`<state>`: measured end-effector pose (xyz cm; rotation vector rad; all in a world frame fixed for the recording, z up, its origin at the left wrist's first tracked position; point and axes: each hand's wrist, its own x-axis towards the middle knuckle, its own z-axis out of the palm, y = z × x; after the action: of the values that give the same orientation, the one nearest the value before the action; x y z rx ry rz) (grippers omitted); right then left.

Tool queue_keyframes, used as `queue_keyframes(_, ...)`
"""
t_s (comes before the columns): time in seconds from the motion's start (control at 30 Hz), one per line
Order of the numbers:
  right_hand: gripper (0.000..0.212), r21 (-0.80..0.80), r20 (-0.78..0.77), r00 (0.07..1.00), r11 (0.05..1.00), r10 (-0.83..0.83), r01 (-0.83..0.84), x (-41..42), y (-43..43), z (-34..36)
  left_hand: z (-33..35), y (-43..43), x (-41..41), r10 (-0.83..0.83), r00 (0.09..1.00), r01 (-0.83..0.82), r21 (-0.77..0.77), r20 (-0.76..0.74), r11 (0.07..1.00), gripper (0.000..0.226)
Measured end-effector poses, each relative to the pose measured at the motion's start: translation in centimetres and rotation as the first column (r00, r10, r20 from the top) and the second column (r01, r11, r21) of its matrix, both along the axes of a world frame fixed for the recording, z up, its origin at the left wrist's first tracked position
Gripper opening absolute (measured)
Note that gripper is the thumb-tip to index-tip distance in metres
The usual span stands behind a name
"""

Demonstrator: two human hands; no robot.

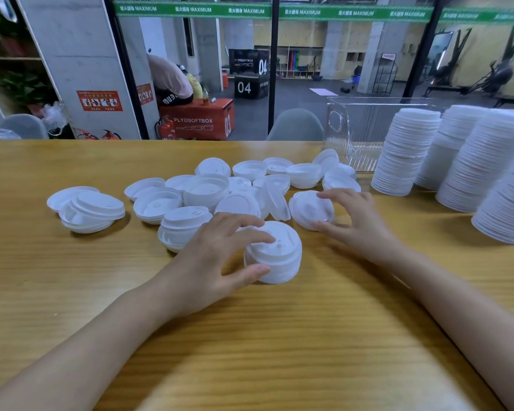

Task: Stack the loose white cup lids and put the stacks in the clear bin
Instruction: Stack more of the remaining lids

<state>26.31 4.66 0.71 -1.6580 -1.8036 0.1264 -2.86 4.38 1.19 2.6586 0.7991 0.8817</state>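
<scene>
Head view, left hand (208, 262) grips stack (279, 258), right hand (356, 221) grips loose lid (307, 207)

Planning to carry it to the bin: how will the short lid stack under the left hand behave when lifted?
Probably light: the short lid stack is thin plastic. Its lids look nested, so it may lift as one under the left hand, though lower lids could slip off. Unlikely to tip: it is wider than tall.

Soft, even indoor light falls on the wooden bench (72, 292), leaving only faint shadows beside the white lids (92, 212) at its middle; the grain smears with blur toward the bench's near edge, and beyond its far edge wide-angle distortion tilts the concrete pillars (80, 54) outward.
</scene>
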Motion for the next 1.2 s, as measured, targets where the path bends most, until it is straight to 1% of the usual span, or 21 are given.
queue_keyframes(0.17,0.059,-0.064,0.002,1.0,0.998,-0.027,0.027,0.2,0.8,-0.5,-0.2,0.2,-0.1,-0.012,1.0,0.011,-0.013,-0.005,1.0,0.047)
queue_keyframes(0.27,0.059,-0.061,0.042,0.998,0.997,-0.046,0.049,0.2,1.2,-0.7,-0.2,0.3,-0.1,-0.02,1.0,0.02,-0.012,0.0,1.0,0.047)
queue_keyframes(0.37,0.054,-0.047,0.054,0.995,0.996,-0.079,0.082,0.2,1.3,-0.7,-0.3,0.4,-0.2,-0.028,1.0,0.028,-0.004,0.004,1.0,0.046)
queue_keyframes(0.47,0.047,0.038,-0.007,0.995,0.994,-0.104,0.104,0.4,1.0,-0.2,-0.3,0.5,-0.2,-0.035,0.999,0.035,-0.012,0.017,0.999,0.044)
queue_keyframes(0.5,0.045,0.085,-0.041,0.995,0.992,-0.088,0.091,0.4,0.7,0.1,-0.2,0.5,-0.2,-0.032,0.999,0.033,-0.024,0.029,0.999,0.044)
queue_keyframes(0.57,0.041,0.131,-0.176,0.984,0.991,-0.006,0.03,-0.1,-0.3,1.2,0.1,0.6,-0.3,-0.014,0.998,0.014,-0.01,0.069,1.0,0.043)
queue_keyframes(0.63,0.042,0.096,-0.303,0.947,0.992,0.108,-0.083,-0.9,-1.5,2.3,0.4,0.7,-0.4,0.026,0.992,-0.034,0.057,0.127,0.998,0.04)
queue_keyframes(0.67,0.043,0.076,-0.319,0.932,0.985,0.17,-0.153,-1.5,-2.1,2.8,0.6,0.8,-0.4,0.053,0.986,-0.064,0.07,0.159,0.995,0.039)
queue_keyframes(0.77,0.04,0.014,-0.255,0.909,0.941,0.329,-0.337,-3.0,-3.0,3.1,1.0,0.9,-0.7,0.103,0.965,-0.118,0.047,0.242,0.992,0.038)
queue_keyframes(0.83,0.039,-0.021,-0.232,0.9,0.924,0.368,-0.383,-3.8,-3.1,2.6,1.1,0.8,-0.7,0.102,0.961,-0.114,0.032,0.256,0.993,0.037)
queue_keyframes(1.03,0.039,-0.048,-0.205,0.897,0.912,0.391,-0.408,-4.3,-3.1,2.1,1.3,0.6,-0.5,0.029,0.976,-0.048,0.085,0.218,0.995,0.032)
queue_keyframes(1.2,0.041,-0.042,-0.183,0.902,0.914,0.391,-0.405,-4.5,-3.1,1.8,1.2,0.4,-0.5,-0.007,0.983,0.002,0.031,0.181,1.0,0.031)
